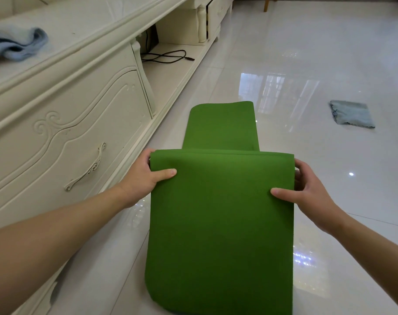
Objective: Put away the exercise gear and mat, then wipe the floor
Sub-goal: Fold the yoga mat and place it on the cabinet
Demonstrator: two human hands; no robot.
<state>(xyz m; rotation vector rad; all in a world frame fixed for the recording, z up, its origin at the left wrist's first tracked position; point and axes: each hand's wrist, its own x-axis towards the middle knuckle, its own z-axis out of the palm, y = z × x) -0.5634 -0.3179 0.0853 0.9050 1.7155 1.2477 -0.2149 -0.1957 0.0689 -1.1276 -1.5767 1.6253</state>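
Mat-folding in hand, floor wipe not yet begun.
One green mat [220, 212] sits dead centre, fold lifted, its far end lying on the floor [307, 64] toward twelve o'clock. The left hand [145, 176] and right hand [307, 187] each pinch a side of the fold, thumbs on top. The next move likely calls for an even, tighter fold. Two blue cloths: a floor cloth [351, 114] at two o'clock, a towel [18, 45] on the cabinet [68, 123] at ten.

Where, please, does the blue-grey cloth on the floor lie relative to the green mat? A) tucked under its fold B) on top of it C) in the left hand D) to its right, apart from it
D: the cloth lies on the floor tiles to the right of the green mat, with bare floor between them.
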